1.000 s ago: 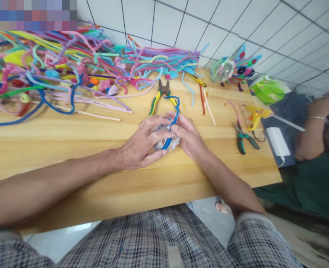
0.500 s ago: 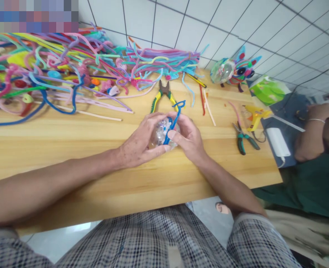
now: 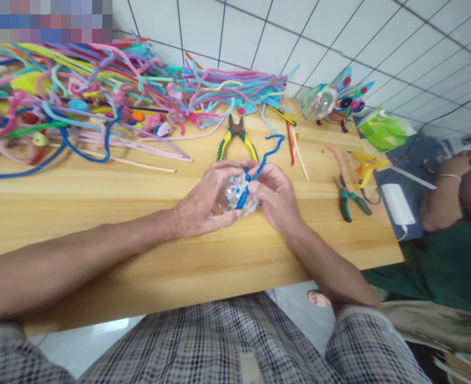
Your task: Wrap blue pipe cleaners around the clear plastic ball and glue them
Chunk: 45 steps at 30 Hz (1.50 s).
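Note:
A clear plastic ball [image 3: 232, 193] with shiny bits inside lies between my hands above the wooden table. My left hand [image 3: 203, 200] wraps its left side, fingers over the top and thumb beneath. Around the ball runs a blue pipe cleaner [image 3: 242, 200], whose loose end rises and bends beyond my fingers. My right hand [image 3: 275, 194] pinches that pipe cleaner between thumb and fingers at the ball's right side. Just behind the ball lie yellow-and-green pliers [image 3: 236, 137], their jaws pointing away from me.
Piled pipe cleaners [image 3: 139, 96] cover the back left. A decorated animal figure [image 3: 335, 101] stands by the tiled wall. To the right are dark pliers [image 3: 350, 200], a yellow glue gun [image 3: 366, 168] and a white box [image 3: 398, 204]. Another person's arm [image 3: 447, 192] rests at the far right.
My right hand has shifted slightly right. The blue pipe cleaner's loose end has swung up and to the right, its curled tip now straighter. My left hand still holds the ball.

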### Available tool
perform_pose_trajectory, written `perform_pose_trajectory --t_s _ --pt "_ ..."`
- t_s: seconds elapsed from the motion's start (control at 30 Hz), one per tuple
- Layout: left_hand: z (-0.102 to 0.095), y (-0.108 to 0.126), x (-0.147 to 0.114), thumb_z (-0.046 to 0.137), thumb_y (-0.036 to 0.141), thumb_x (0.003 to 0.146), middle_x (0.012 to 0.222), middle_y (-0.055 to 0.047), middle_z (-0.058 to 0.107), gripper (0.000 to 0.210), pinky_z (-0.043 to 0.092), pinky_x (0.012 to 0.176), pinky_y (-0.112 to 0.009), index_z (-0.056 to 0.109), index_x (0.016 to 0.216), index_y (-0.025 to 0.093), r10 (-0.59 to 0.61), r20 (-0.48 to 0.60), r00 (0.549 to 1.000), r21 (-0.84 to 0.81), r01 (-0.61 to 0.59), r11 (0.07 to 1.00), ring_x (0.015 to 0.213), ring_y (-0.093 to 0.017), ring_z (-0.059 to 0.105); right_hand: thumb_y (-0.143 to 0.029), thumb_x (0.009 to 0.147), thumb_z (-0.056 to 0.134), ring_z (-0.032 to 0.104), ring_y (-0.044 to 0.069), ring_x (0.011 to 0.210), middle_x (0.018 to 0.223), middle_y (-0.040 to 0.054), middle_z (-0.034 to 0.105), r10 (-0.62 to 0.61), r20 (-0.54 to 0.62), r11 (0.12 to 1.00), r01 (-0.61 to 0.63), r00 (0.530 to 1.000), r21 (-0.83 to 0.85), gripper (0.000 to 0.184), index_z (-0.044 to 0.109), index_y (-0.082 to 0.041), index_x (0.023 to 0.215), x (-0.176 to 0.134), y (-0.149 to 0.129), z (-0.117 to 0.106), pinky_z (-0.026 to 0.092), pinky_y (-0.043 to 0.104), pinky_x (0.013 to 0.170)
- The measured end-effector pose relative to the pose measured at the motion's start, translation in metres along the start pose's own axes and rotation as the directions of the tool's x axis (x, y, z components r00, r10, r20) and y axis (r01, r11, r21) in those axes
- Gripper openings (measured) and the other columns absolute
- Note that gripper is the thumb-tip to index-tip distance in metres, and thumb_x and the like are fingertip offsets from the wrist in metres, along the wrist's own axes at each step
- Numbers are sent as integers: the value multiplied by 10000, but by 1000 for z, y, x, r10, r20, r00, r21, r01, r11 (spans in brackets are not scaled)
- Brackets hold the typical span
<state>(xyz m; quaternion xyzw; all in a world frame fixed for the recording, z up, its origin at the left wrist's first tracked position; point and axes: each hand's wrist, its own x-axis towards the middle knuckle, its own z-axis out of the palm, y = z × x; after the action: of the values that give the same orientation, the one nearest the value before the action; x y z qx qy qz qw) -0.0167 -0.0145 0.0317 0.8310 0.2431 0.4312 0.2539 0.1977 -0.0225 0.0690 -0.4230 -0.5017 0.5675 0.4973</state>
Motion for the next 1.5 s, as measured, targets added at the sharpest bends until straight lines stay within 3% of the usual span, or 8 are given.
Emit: perform_pose_trajectory --t_s 0.23,0.37,0.53,0.77,0.93,1.13,1.33,1.5 --pt "-1 4 0 726 405 1051 1634 -215 525 723 470 1298 -635 368 1656 237 -18 -4 1000 -3 18 1000 1585 -375 485 -461 800 971 725 227 1223 1260 -4 799 -63 4 998 63 998 -31 288 770 -310 941 -4 0 3 593 384 1073" --pt "-6 8 3 661 403 1100 1641 -189 548 649 493 1291 -590 377 1668 266 -28 53 998 -25 29 999 1539 -331 532 -503 826 934 738 253 1240 1246 9 815 -23 12 999 24 1000 -46 309 782 -316 1019 -3 0 1 590 432 1127" --pt "-7 4 0 687 410 1077 1541 -179 577 629 538 1249 -554 421 1623 249 -50 17 999 -19 50 999 1473 -328 578 -406 861 838 754 248 1195 1144 0 841 -12 -73 1000 14 997 25 257 781 -322 1097 1 1 -2 558 439 1166" --pt "-6 2 -3 725 382 1040 1542 -170 576 652 541 1254 -560 439 1614 259 -87 -16 996 -10 86 996 1463 -342 585 -340 829 801 680 197 919 902 -21 729 -62 -183 998 62 981 -4 179 728 -298 987 7 5 -7 565 381 993" --pt "-8 3 -2 717 381 1048 1544 -178 573 648 539 1259 -552 434 1616 246 -76 -1 997 11 76 997 1470 -341 583 -365 887 810 590 163 771 774 -45 628 -80 -157 995 89 984 52 144 752 -292 997 8 4 -10 543 340 851" --pt "-5 0 -3 717 434 1046 1544 -185 585 646 530 1265 -582 454 1604 244 -69 -7 998 11 69 998 1481 -354 579 -469 903 855 492 138 637 674 -81 500 -40 -133 996 50 990 70 242 727 -289 1002 7 6 -14 510 308 696" --pt "-5 0 -4 693 463 1069 1551 -193 570 647 530 1257 -589 429 1617 243 -51 0 999 30 51 998 1499 -354 566 -556 862 913 562 163 741 771 -54 585 -74 -151 997 79 986 24 357 744 -307 1053 7 6 -13 565 335 817" --pt "-5 -1 -4 715 432 1058 1554 -196 566 662 532 1249 -590 420 1619 241 -34 -6 999 25 34 999 1486 -359 570 -473 804 954 643 170 871 954 -17 701 -31 -153 995 45 988 92 354 774 -303 1057 9 4 -15 585 335 860"
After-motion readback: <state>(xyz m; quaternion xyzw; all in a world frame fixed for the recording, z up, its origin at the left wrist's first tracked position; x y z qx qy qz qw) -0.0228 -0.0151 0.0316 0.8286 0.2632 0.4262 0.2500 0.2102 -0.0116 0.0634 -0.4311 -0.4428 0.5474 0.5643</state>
